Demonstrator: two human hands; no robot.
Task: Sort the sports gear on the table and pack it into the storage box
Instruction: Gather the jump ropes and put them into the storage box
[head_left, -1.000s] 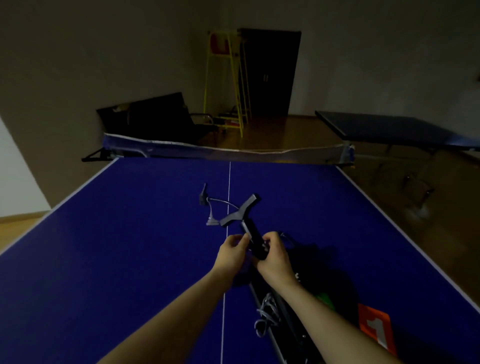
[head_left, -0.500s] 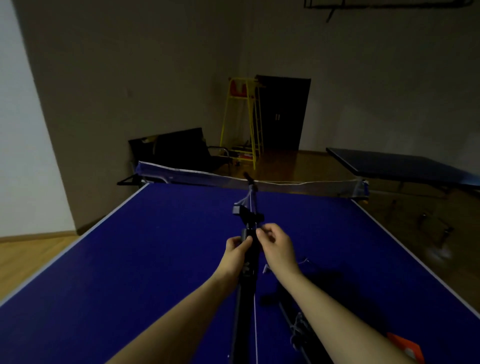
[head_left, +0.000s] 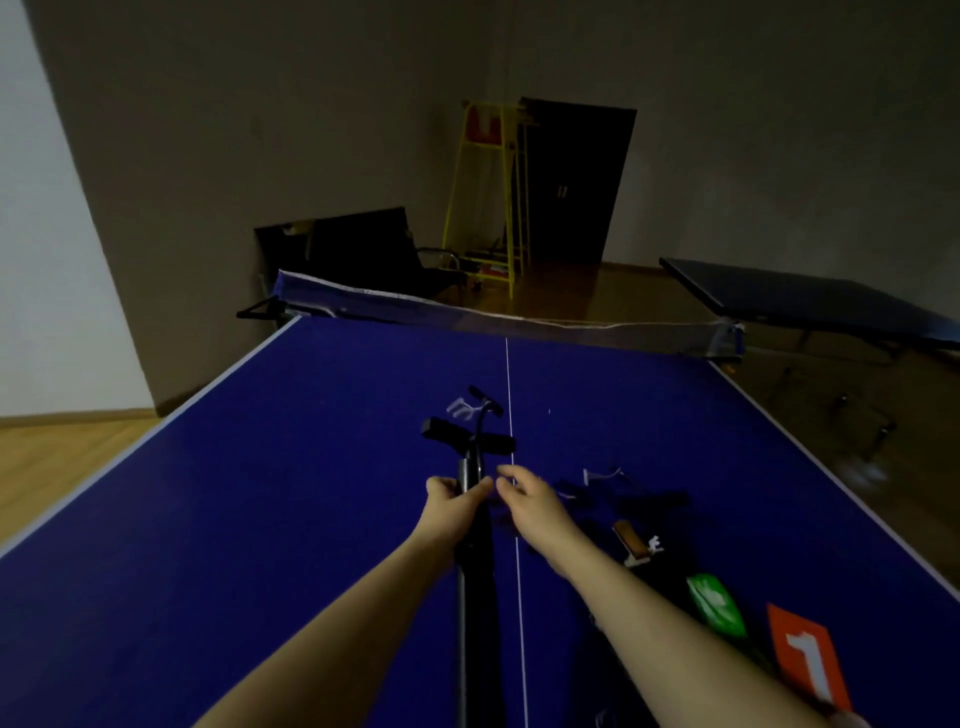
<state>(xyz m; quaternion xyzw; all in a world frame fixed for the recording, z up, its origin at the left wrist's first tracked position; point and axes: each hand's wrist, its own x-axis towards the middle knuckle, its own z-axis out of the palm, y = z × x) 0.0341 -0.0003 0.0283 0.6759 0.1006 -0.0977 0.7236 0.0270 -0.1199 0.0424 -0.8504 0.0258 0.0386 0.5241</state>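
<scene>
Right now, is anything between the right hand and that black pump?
Nothing visible. The right hand hangs open just right of the black pump, which the left hand grips below its T-handle.

left hand (head_left: 451, 512) bare | right hand (head_left: 530, 506) bare | forearms unsleeved

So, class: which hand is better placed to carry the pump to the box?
Left. The left hand already grips the black pump shaft; the right hand hovers beside it, fingers loose.
</scene>
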